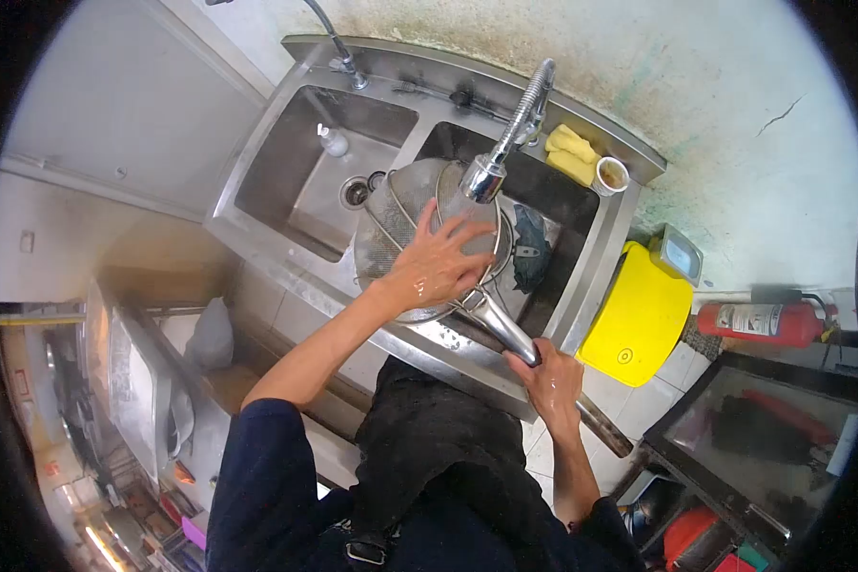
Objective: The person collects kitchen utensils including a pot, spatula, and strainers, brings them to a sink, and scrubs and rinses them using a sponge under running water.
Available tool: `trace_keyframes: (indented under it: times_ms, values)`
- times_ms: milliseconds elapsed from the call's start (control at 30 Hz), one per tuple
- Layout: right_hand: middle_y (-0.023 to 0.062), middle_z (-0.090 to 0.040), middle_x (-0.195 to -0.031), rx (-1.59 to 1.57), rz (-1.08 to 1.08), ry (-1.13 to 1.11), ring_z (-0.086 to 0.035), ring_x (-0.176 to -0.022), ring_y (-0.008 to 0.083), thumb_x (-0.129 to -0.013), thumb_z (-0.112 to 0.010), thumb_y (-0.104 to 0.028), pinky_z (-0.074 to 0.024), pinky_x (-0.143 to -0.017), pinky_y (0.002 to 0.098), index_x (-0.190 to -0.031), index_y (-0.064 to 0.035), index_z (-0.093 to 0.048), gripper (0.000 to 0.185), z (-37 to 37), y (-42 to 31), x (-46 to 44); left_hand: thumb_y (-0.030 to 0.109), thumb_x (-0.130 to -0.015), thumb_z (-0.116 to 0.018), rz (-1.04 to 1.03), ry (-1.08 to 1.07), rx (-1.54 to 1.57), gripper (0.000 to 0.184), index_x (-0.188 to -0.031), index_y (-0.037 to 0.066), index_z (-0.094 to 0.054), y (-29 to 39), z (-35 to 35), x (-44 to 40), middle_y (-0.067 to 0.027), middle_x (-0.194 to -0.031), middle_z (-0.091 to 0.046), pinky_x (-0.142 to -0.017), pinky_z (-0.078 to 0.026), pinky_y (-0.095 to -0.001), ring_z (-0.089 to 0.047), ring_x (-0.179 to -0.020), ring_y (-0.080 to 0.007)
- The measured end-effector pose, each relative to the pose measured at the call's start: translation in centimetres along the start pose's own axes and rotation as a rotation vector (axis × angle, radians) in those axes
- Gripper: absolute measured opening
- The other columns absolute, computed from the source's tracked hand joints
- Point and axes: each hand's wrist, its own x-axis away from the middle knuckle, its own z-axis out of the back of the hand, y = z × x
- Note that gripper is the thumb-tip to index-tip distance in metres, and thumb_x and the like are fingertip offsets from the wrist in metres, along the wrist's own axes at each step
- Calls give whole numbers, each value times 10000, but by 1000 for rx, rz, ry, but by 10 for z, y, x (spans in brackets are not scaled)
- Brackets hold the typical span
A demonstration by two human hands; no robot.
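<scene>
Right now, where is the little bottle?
In the head view, the bottle is inside the left basin, near the drain and left of the strainer.

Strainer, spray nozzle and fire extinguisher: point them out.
Strainer [408, 202]: head view, on its mesh.
Spray nozzle [483, 178]: head view, on its metal body.
Fire extinguisher [755, 320]: head view, on its label.

Looks like a commercial kitchen's wash-up spot, what with the big mesh strainer [381, 234], spring-necked faucet [517, 122], red fire extinguisher [767, 323], and two-bowl steel sink [286, 250] with yellow sponges [570, 154] near its far right corner.
</scene>
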Motion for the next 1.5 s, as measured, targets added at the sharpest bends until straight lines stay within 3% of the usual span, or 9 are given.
trace_keyframes:
  times_ms: [267, 533, 633, 767, 967, 1133, 1367, 1433, 1500]
  values:
    - [176, -617, -669, -131, 34, 32, -621, -620, 338, -696, -715, -397, -466, -525, 417, -875, -58, -603, 400, -51, 30, -14, 393, -831, -528, -121, 98, -182, 354, -1114, 181, -553, -5, -29, 2, -15, -1266, -462, -1038, -209, -553, -383, -1234, -230]
    - [156, -568, -590, 7, 91, 112, -585, -529, 316, -666, -747, -337, -447, -480, 379, -767, -42, -580, 353, -28, 106, 54, 453, -909, -356, 437, -156, 579, 523, -1236, 60, -467, -90, -88, -29, -171, -1376, -337, -1032, -239, -509, -356, -1246, -334]
    - [138, -553, -565, -3, 68, 67, -575, -506, 306, -646, -762, -318, -443, -462, 368, -743, -49, -562, 349, -48, 110, 58, 449, -912, -344, 611, -40, 274, 517, -1251, 76, -459, -26, -73, -34, -174, -1329, -403, -1026, -250, -505, -360, -1244, -326]
    - [114, -563, -558, -53, 129, 112, -580, -502, 294, -643, -745, -399, -449, -450, 392, -816, -83, -541, 415, -69, 108, 59, 425, -920, -348, 237, 23, 41, 492, -1301, 124, -429, -13, -52, -22, -142, -1366, -375, -1047, -229, -472, -335, -1269, -294]
    - [133, -608, -638, -132, 158, 58, -610, -574, 310, -616, -760, -423, -461, -482, 390, -846, -84, -592, 443, -76, 78, 56, 403, -912, -369, 571, -507, 397, 466, -1295, 146, -436, -63, -46, -28, -104, -1403, -332, -1051, -214, -487, -312, -1283, -308]
    - [136, -613, -638, -164, 25, 44, -616, -591, 323, -634, -746, -449, -470, -508, 397, -834, -71, -613, 447, -81, 70, 49, 389, -890, -387, 144, -52, -134, 442, -1209, 111, -517, 3, -65, -20, -128, -1286, -473, -1022, -269, -497, -395, -1231, -310]
    - [156, -610, -633, -172, -180, 22, -612, -574, 322, -614, -766, -458, -480, -533, 387, -816, -57, -647, 465, -62, 74, 57, 429, -869, -445, 597, 8, 545, 483, -1141, 49, -569, -70, -69, 0, -130, -1342, -411, -1035, -228, -515, -360, -1256, -321]
    - [168, -614, -650, -182, -172, 33, -614, -586, 326, -618, -767, -452, -481, -544, 388, -824, -43, -646, 474, -72, 71, 43, 434, -883, -430, 572, 57, -161, 483, -1262, 139, -481, -22, -67, -4, -121, -1354, -402, -1042, -237, -491, -344, -1271, -278]
    - [180, -617, -667, -188, -163, 32, -616, -597, 330, -622, -767, -447, -483, -555, 388, -833, -30, -645, 483, -75, 65, 34, 440, -884, -427, 408, 83, -139, 495, -1264, 127, -476, 29, -53, -6, -147, -1353, -394, -1047, -231, -489, -339, -1273, -291]
